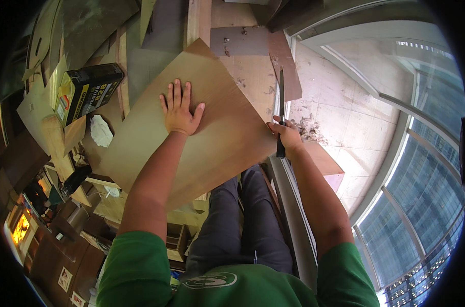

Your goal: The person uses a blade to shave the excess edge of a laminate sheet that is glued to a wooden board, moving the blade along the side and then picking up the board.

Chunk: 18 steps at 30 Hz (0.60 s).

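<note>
A large brown sheet (140,153) of board or veneer lies at an angle across the middle. My left hand (181,110) rests flat on it, fingers spread, near its upper part. At the sheet's right corner, my right hand (287,134) grips a long dark flat tool (281,89) like a file, by its black handle, with the narrow strip pointing away from me along the edge. My thumb or fingertips reach toward that corner; whether they touch it I cannot tell.
A black-and-yellow box (89,91), a white lump (100,130), boards and sheets (86,28) crowd the left. Right are a metal rail (294,194), a pale tiled floor (360,128) with debris (309,128), and tall windows (396,220). My legs show below the sheet.
</note>
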Motion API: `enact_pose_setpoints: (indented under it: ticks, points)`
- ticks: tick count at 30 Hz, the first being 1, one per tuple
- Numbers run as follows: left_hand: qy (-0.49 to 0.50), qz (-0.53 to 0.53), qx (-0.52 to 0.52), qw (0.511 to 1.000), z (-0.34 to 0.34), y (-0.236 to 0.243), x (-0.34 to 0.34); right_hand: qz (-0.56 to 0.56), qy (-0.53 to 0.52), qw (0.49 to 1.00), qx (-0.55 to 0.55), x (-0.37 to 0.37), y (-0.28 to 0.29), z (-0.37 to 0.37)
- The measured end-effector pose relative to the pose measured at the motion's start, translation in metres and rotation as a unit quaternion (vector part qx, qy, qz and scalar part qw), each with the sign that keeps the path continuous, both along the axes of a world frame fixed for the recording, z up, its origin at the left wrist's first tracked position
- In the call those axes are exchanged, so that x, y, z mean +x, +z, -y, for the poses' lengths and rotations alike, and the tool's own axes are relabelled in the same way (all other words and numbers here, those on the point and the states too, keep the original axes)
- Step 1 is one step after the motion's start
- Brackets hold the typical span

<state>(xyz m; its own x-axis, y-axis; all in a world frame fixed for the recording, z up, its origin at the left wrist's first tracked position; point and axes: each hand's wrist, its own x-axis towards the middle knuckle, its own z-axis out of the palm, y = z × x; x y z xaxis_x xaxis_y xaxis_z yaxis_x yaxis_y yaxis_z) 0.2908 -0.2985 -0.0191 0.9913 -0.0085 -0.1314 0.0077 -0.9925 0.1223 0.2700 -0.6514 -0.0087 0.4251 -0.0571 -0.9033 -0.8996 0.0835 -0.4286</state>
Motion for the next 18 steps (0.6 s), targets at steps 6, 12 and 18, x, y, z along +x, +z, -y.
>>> enact_pose_setpoints:
  ticks: [6,12,18]
  points:
    - [0.003,-0.01,-0.011,1.0,-0.003,0.001,-0.007,0.013,-0.02,0.999,-0.029,-0.013,0.01,-0.025]
    - [-0.017,-0.021,-0.038,0.999,0.009,0.005,-0.016,0.009,-0.047,0.998,-0.035,-0.04,0.01,-0.015]
    - [-0.021,-0.034,-0.062,0.997,0.013,0.008,-0.025,-0.012,-0.059,0.996,-0.063,-0.049,0.025,-0.015]
